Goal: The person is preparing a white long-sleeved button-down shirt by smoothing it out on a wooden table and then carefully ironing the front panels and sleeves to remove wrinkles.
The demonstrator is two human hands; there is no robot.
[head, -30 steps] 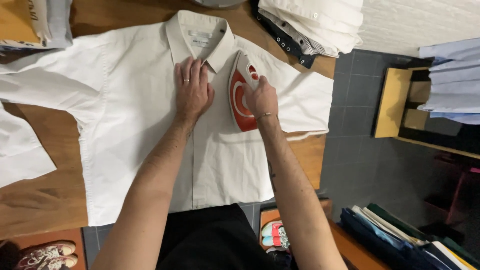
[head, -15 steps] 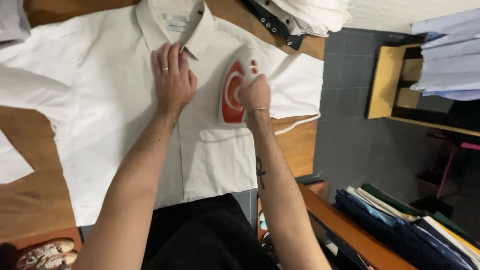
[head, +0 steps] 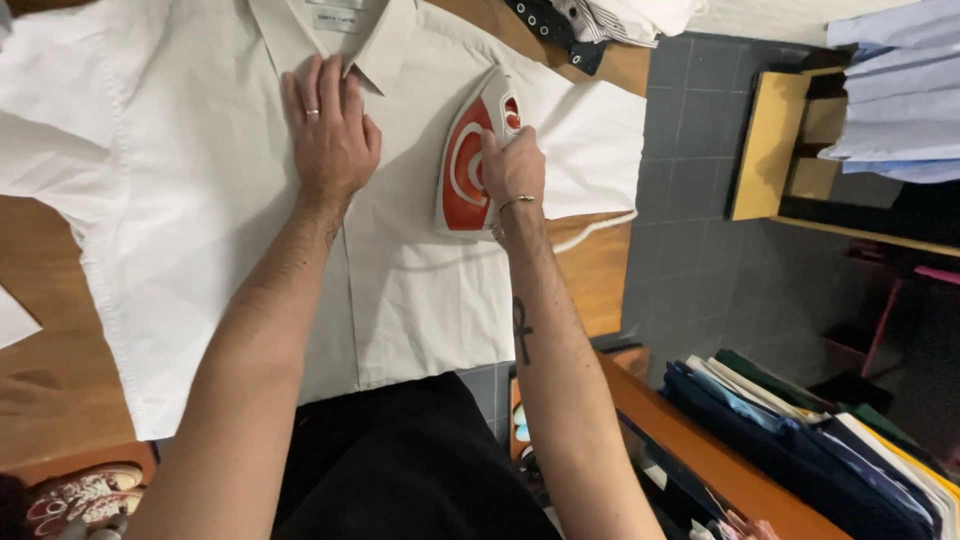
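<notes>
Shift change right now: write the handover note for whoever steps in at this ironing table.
Left hand: flat, palm down on the white short-sleeved shirt, just below the collar.
Right hand: gripping the red and white clothes iron, which sits on the shirt's chest on that hand's side.
Shirt lies spread face up on the wooden table.
Done: shirt laid out, iron on it.
Left: which parts are pressed cannot be told.
</notes>
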